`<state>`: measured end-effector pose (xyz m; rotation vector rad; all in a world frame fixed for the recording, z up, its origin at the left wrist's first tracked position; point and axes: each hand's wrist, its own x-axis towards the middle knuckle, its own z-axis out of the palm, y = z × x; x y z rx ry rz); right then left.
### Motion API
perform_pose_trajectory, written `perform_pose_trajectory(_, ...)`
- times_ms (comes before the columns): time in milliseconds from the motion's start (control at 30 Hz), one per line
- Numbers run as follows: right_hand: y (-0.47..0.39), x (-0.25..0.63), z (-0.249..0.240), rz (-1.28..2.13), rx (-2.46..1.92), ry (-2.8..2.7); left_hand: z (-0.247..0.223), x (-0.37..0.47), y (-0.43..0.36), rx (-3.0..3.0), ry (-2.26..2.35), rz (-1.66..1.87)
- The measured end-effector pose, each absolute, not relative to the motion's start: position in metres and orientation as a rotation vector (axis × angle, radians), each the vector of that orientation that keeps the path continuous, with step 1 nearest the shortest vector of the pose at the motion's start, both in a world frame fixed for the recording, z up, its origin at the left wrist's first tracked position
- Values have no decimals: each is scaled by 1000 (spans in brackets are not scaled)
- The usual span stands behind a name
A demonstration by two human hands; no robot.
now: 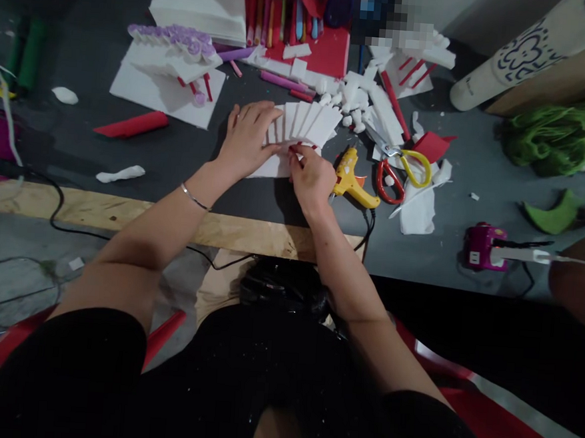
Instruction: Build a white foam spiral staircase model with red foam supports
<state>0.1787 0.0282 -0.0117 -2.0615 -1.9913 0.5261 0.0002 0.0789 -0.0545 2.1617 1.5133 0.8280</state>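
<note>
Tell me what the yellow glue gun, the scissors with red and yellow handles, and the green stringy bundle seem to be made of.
Yellow glue gun: probably smooth hard plastic, judging by its moulded shape. Scissors: metal blades, by their grey sheen; handles apparently glossy plastic, by their bright, even colour. Green bundle: likely matte yarn, given its loose, looping strands.

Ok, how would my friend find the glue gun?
On the dark table, look just right of the person's right hand. The glue gun lies there, yellow, with a black cord. The scissors beside it have one yellow handle, one red, and no cord.
</note>
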Motion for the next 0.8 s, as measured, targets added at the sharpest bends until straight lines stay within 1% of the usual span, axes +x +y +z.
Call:
perform_pose_trajectory(167, 33, 180, -19, 537, -2058, -1979, -51, 0, 79, 2234, 1494, 731)
perform_pose_trajectory(333, 37, 183, -30, 536, -1978, -1914, -50, -3, 80, 2380, 1500, 538)
perform_pose_trajectory(600, 40, 183, -31, 543, -2016, -1908, -51, -2, 80, 2249, 1485, 749)
perform_pose_trajectory(667, 38, 183, -28, 550, -2007, -1912, -51, -3, 80, 2277, 1489, 722)
perform_pose_trajectory(800, 33, 183, -19, 593, -1991, -1931, -54, -6, 81, 2421, 1467, 536)
